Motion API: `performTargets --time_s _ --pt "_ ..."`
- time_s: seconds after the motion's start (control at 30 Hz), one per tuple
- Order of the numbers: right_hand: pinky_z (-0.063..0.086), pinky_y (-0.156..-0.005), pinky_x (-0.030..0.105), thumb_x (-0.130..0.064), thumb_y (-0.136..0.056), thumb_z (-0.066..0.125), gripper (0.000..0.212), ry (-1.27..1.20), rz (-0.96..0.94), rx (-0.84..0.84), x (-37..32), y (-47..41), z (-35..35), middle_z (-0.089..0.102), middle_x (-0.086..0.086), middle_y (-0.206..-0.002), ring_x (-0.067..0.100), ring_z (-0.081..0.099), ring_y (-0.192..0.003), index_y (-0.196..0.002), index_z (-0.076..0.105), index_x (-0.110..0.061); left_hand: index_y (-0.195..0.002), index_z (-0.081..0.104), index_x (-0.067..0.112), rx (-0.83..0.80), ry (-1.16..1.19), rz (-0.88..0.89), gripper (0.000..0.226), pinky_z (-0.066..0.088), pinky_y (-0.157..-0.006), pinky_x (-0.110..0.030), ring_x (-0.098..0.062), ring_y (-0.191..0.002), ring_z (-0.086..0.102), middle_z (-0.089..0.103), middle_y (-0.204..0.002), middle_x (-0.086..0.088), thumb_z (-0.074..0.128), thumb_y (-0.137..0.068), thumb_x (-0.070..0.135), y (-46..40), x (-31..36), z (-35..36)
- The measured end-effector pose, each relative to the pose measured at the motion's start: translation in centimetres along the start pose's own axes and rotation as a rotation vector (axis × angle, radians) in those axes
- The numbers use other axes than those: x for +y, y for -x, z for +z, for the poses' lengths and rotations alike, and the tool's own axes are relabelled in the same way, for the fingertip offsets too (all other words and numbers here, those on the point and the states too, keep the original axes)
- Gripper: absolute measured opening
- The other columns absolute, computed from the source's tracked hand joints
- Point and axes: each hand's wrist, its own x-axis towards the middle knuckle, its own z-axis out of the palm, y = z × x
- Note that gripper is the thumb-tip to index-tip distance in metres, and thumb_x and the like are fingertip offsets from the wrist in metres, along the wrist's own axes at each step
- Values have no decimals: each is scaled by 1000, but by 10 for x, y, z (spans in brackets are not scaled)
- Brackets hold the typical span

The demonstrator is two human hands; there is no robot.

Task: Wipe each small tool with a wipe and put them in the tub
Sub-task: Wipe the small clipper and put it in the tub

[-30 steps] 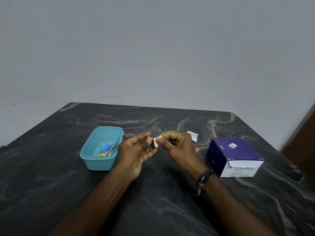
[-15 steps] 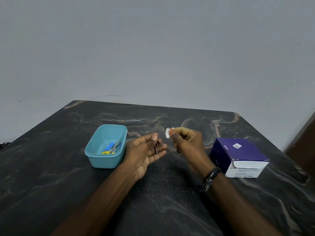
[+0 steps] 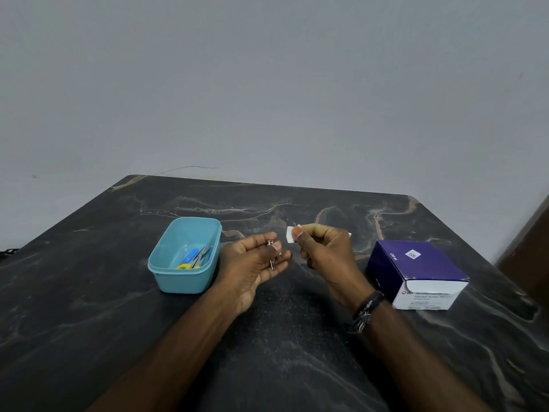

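Note:
My left hand (image 3: 255, 260) is palm up just right of the teal tub (image 3: 166, 273) and pinches a small metal tool (image 3: 271, 258) between thumb and fingers. My right hand (image 3: 325, 251) is a little apart to the right, holding a small white wipe (image 3: 289, 234) between thumb and forefinger. Inside the tub lie small scissors (image 3: 201, 254) with a yellow handle and a blue tool (image 3: 190, 255).
A purple and white box (image 3: 416, 272) of wipes stands on the dark marble table (image 3: 282, 337) to the right of my right hand. A plain grey wall rises behind the table. A brown edge shows at the far right.
My hands have separated: the wipe left the metal tool and my right hand drew back to the right. My left hand turned palm up with the tool.

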Motion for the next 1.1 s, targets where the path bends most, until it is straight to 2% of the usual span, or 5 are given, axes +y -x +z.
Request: performTargets --time_s 0.33,0.63,0.83,1.0,1.1 --pt "31 -47 21 -18 -88 68 16 -17 281 -308 0 2 -6 66 6 -73 8 54 -54 -91 73 -3 -114 67 6 143 -217 296 28 61 -74 -29 -13 -87 71 73 -95 -5 64 -87 -3 -1 -7 1" --pt "36 -44 17 -15 -93 63 19 76 152 -81 2 -2 -3 72 12 -82 12 58 -57 -91 71 1 -116 66 7 93 -279 349 30 59 -80 -28 -12 -95 70 72 -93 3 60 -89 -5 -2 -7 1" --pt "40 -43 12 -14 -92 63 16 135 154 -254 1 2 -1 73 15 -85 12 57 -56 -90 72 -1 -109 70 14 89 -413 416 31 59 -84 -38 -16 -94 72 75 -100 -5 63 -87 -6 -3 -12 0" --pt "32 -40 15 -19 -91 65 21 69 182 -199 8 -1 1 70 29 -91 9 54 -53 -90 72 1 -109 71 7 58 -428 410 27 60 -82 -40 -18 -91 73 75 -100 -8 66 -85 -4 -3 -14 0" --pt "29 -41 15 -21 -92 64 25 16 243 -262 7 -1 -1 72 15 -84 7 52 -52 -94 71 3 -107 71 11 71 -401 422 28 59 -81 -37 -16 -92 73 75 -98 -5 67 -84 -4 -3 -13 -1"
